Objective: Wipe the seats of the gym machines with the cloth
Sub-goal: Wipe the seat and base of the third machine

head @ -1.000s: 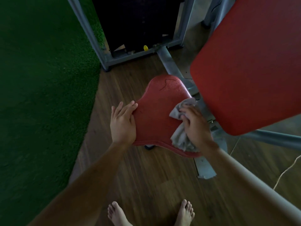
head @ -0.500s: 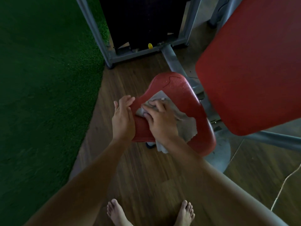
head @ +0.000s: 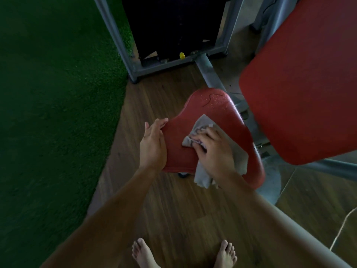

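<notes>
A red padded seat [head: 210, 107] of a gym machine sits low in the middle, its far end speckled with droplets. My right hand [head: 214, 149] presses a crumpled grey cloth [head: 202, 122] flat on the seat's middle; part of the cloth hangs over the near edge. My left hand [head: 153, 146] lies against the seat's left edge, fingers together and pointing away from me, holding the seat steady.
A large red back pad [head: 301, 84] overhangs the seat on the right. The grey metal frame [head: 119, 45] and dark weight stack stand behind. Green turf [head: 54, 113] covers the left; wood floor lies below. A thin cord [head: 342, 229] trails at the right. My bare feet show at the bottom.
My right hand swept the cloth from the seat's right edge to its left side, then back toward the middle. My left hand stayed on the left edge.
</notes>
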Demonstrator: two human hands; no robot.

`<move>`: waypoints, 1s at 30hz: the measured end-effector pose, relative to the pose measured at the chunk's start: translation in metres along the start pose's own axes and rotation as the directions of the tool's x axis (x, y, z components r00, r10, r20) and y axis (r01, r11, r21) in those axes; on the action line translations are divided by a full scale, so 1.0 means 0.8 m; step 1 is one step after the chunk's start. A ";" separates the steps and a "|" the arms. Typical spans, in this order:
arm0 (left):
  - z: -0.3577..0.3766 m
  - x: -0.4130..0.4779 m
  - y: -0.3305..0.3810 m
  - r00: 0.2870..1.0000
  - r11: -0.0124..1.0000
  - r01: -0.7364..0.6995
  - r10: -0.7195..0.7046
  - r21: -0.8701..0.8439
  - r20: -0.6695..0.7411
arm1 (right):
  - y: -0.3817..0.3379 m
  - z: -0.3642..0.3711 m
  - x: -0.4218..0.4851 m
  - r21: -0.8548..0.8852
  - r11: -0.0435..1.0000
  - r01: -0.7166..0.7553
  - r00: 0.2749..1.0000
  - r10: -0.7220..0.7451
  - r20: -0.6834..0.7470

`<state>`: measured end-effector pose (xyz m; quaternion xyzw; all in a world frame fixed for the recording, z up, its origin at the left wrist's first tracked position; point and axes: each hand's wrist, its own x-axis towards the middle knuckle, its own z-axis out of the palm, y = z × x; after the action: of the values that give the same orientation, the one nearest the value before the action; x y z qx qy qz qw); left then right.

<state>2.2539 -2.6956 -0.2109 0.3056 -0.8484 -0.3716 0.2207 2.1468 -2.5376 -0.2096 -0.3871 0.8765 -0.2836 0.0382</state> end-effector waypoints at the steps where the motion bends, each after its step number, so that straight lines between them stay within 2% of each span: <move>1: -0.001 0.000 0.000 1.000 1.000 -0.004 0.004 0.003 0.005 | -0.002 0.001 0.007 -0.014 1.000 -0.024 1.000 0.024 -0.006; 5: -0.002 0.005 -0.003 1.000 1.000 0.006 -0.007 0.028 0.024 | -0.018 0.010 0.040 -0.036 0.989 -0.145 0.989 0.144 -0.030; 10: -0.002 0.004 -0.002 0.996 0.988 -0.057 0.048 0.142 0.072 | 0.028 -0.021 -0.018 0.071 0.997 0.007 0.999 -0.004 -0.033; 14: -0.001 0.000 0.002 0.996 0.957 -0.077 0.061 0.280 0.066 | 0.075 -0.047 -0.025 0.041 0.994 -0.102 0.993 0.104 -0.047; 18: 0.003 0.000 0.010 0.982 0.885 -0.186 0.152 0.426 0.112 | 0.082 -0.055 -0.022 0.082 0.986 -0.148 0.985 0.154 -0.078; 21: 0.005 0.001 0.034 0.991 0.896 -0.113 0.071 0.429 0.114 | 0.077 -0.059 -0.032 0.104 0.965 -0.240 0.959 0.252 -0.126; 23: 0.010 0.001 0.058 0.995 0.930 0.068 -0.092 0.360 0.050 | 0.076 -0.061 -0.043 0.116 0.940 -0.321 0.933 0.335 -0.132; 25: 0.024 -0.007 0.077 0.977 0.909 0.192 -0.212 0.370 0.016 | 0.082 -0.061 -0.053 0.105 0.924 -0.367 0.925 0.375 -0.068; 27: 0.041 -0.018 0.081 0.981 0.850 0.151 -0.192 0.505 0.029 | 0.091 -0.065 -0.060 0.099 0.922 -0.375 0.926 0.378 -0.013; 30: 0.047 -0.021 0.064 0.984 0.769 0.068 -0.155 0.635 0.083 | 0.093 -0.068 -0.057 0.173 0.907 -0.384 0.919 0.394 -0.025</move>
<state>2.2255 -2.6380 -0.1979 0.3867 -0.9166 -0.0981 0.0273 2.1138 -2.4401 -0.2101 -0.1917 0.9103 -0.3531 0.0995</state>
